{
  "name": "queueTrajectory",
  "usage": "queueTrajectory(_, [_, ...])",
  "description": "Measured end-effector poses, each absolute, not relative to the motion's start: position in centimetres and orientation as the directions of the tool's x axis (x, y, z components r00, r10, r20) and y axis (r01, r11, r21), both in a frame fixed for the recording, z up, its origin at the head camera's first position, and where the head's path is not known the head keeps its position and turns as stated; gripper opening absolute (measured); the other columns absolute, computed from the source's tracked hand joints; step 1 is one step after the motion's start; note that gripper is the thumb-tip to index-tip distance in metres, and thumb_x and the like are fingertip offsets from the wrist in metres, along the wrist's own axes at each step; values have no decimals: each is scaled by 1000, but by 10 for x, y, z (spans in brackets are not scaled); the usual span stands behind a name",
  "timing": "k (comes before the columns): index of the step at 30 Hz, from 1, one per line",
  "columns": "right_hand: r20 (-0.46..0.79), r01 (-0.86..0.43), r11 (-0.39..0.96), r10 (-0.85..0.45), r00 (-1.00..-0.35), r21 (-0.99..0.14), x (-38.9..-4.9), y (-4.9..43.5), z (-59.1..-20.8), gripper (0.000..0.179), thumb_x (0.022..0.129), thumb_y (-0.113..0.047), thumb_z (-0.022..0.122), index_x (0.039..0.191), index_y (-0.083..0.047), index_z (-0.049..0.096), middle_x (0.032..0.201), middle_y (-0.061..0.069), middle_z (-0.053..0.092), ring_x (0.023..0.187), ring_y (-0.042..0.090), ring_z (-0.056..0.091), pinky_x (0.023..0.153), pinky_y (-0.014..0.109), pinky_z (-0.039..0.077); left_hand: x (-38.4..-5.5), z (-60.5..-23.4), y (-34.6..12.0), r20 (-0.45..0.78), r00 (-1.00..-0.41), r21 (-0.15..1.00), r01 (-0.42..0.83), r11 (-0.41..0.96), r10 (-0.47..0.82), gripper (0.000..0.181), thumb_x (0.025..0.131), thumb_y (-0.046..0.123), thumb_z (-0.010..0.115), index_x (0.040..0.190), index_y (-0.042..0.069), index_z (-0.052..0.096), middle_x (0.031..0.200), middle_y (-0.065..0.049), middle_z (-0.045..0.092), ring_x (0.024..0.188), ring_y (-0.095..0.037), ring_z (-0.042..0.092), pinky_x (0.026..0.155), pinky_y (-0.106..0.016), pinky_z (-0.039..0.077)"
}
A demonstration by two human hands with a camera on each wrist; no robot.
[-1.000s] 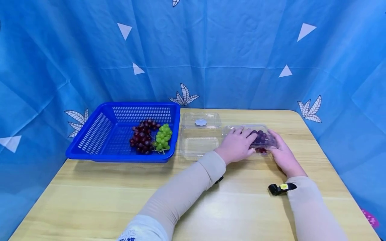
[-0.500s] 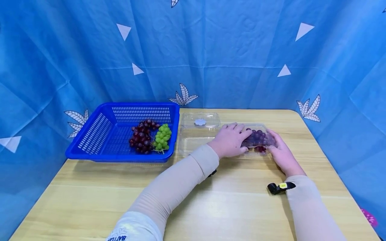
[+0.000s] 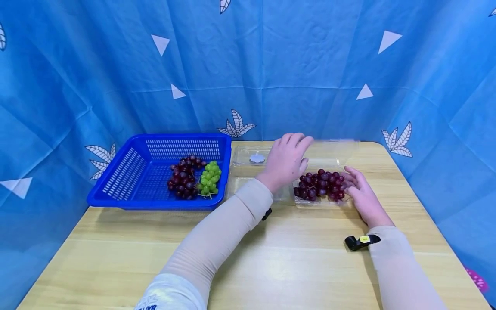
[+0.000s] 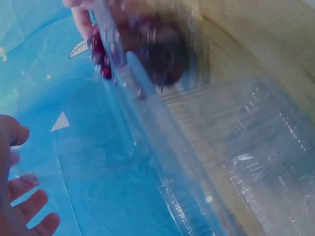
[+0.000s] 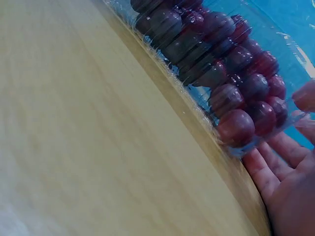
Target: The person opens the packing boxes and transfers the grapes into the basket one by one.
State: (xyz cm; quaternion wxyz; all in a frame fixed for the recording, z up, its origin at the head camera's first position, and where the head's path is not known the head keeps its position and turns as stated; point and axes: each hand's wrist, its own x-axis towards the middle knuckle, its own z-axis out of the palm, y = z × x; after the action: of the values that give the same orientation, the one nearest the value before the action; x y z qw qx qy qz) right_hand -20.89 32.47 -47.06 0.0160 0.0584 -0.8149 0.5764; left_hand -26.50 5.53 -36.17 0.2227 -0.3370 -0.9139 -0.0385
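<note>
Dark red grapes (image 3: 319,183) lie in a clear plastic clamshell box (image 3: 319,204) on the table's right side. The lid (image 3: 335,153) of that box is raised at the back and blurred. Just left of it my left hand (image 3: 286,160) is lifted, its fingers loosely bent. In the left wrist view the fingers (image 4: 33,209) are spread near clear plastic; I cannot tell whether they touch it. My right hand (image 3: 363,198) holds the right end of the box, the thumb (image 5: 305,97) at the rim and the other fingers against the outside.
A second clear clamshell box (image 3: 238,185) stands with its lid up to the left, partly behind my left arm. Farther left is a blue basket (image 3: 155,202) with red grapes (image 3: 182,178) and green grapes (image 3: 209,177). A blue curtain (image 3: 310,64) hangs behind the table.
My left hand has risen from the grape box and moved back and left. The lid, earlier over the grapes, has swung up toward the back. The right hand has stayed at the box.
</note>
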Motion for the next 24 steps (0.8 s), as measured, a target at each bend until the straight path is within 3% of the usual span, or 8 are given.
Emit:
queueTrajectory(3, [88,-111,284,-92,-992,-952,-207,325,-469,80,91,10,36,163,-13,10,163,21,24,148,44,21,97,12,37,-265,-361,55,437,-678,-67,631,773,591,60,100,38,58,154,22,38,156,-7,40,142,-26,35,114,-41,34])
queueTrajectory(6, [80,-104,257,-101,-992,-961,-206,324,-467,74,98,4,36,164,-15,10,163,21,23,148,43,20,101,17,37,-264,-363,55,424,-676,-51,646,761,603,63,100,37,57,156,21,36,161,-11,31,148,-29,27,117,-44,29])
queueTrajectory(10, [86,-105,221,-93,-992,-970,-207,323,-468,63,106,-6,37,163,-11,12,160,25,27,142,36,30,100,18,38,-262,-369,56,430,-667,-50,655,754,608,66,98,37,61,157,22,36,166,-15,20,152,-31,16,119,-46,25])
queueTrajectory(16, [114,-129,222,-78,-990,-967,-210,322,-471,63,100,5,35,160,-4,19,154,30,34,125,11,44,90,17,45,-259,-379,59,438,-661,-74,649,757,609,68,95,36,63,156,24,38,168,-16,7,154,-32,5,121,-48,18])
queueTrajectory(24, [97,-115,257,-82,-992,-959,-210,322,-470,63,99,3,36,160,-3,21,154,30,35,124,10,45,92,15,44,-247,-392,74,313,-684,-120,660,742,659,61,97,44,59,153,27,42,168,-14,13,153,-33,9,120,-51,19])
